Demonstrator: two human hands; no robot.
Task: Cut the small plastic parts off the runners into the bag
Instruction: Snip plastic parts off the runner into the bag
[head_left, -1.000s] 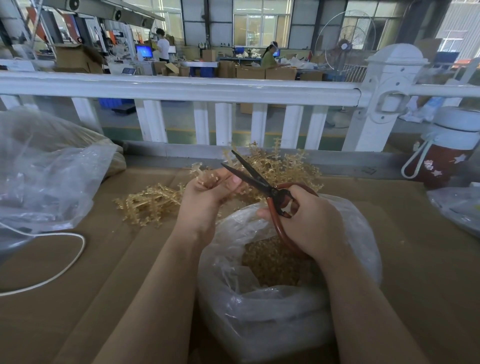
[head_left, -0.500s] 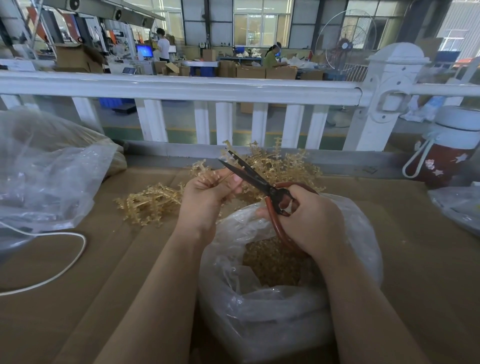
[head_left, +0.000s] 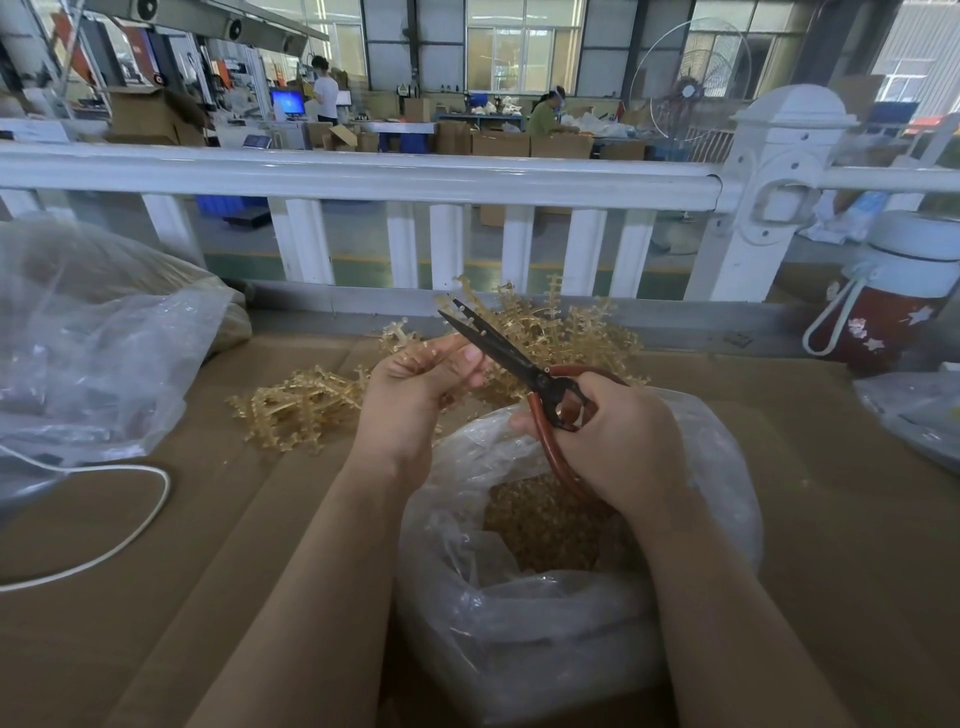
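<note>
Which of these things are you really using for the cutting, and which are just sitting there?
Being used:
- scissors in the right hand
- runner pinched in the left hand
- open bag under the hands, with cut parts inside
- pile of runners waiting behind

Just sitting there:
- big bag on the left
- white cord
- red bottle
- white railing

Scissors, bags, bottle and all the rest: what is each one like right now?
scissors: blades nearly closed, in the right hand
runner: held by the left hand
bag: open, cut parts inside
runner pile: loose on the table
bottle: upright, lid on
white cable: lying curved
</note>
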